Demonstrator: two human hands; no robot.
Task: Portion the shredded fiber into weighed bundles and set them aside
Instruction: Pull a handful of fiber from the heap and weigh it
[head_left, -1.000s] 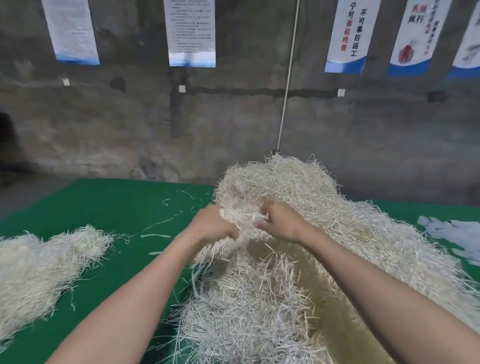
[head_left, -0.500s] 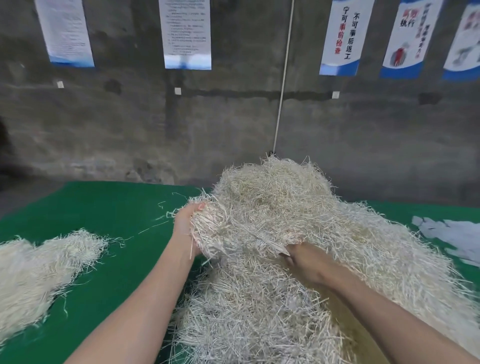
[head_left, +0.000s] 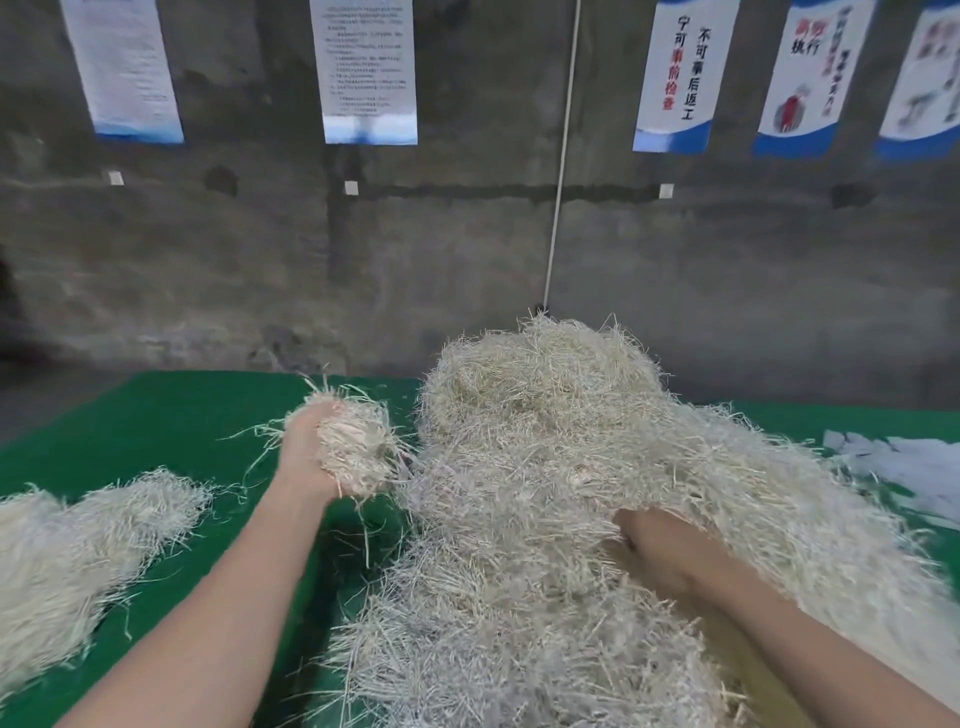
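So left hand (head_left: 306, 452) is curled round a clump of fiber (head_left: 358, 447) lifted clear, big pile (head_left: 545, 426) just to its right, probably one portion for weighing; right hand (head_left: 660, 551) steadies that pile, fingers buried, grip unclear.

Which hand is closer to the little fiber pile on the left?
Left. The left hand, gripping a handful, hovers right of that little pile; the right hand is farther, in the big heap.

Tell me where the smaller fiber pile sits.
Head view: the smaller fiber pile lies at the left edge on the green mat, left of the left hand, apart from the big heap.
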